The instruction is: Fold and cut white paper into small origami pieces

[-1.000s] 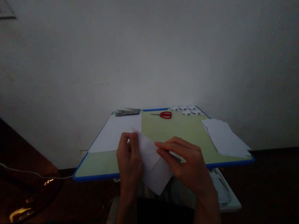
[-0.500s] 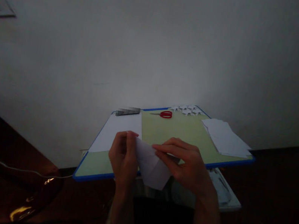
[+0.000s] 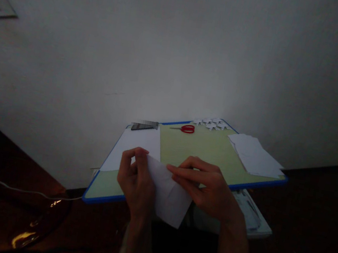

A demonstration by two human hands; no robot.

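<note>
A white sheet of paper (image 3: 170, 196) hangs tilted between my two hands, in front of the table's near edge. My left hand (image 3: 137, 181) pinches its upper left corner between thumb and fingers. At the upper right edge, my right hand (image 3: 207, 187) grips the paper with fingers pressed together. Faint creases run across the sheet. Beyond the hands lie red-handled scissors (image 3: 187, 129), and behind them to the right sit several white paper stars (image 3: 211, 124).
The table (image 3: 197, 148) has a pale green top and blue rim, and stands against a grey wall. White sheets (image 3: 256, 156) are stacked at its right. A dark phone-like device (image 3: 145, 126) and another sheet (image 3: 140, 143) lie left. A white cable (image 3: 22, 191) runs below left.
Both hands have shifted slightly left with the paper. The sheet has turned, and its lower corner hangs a little lower and shows more of its face.
</note>
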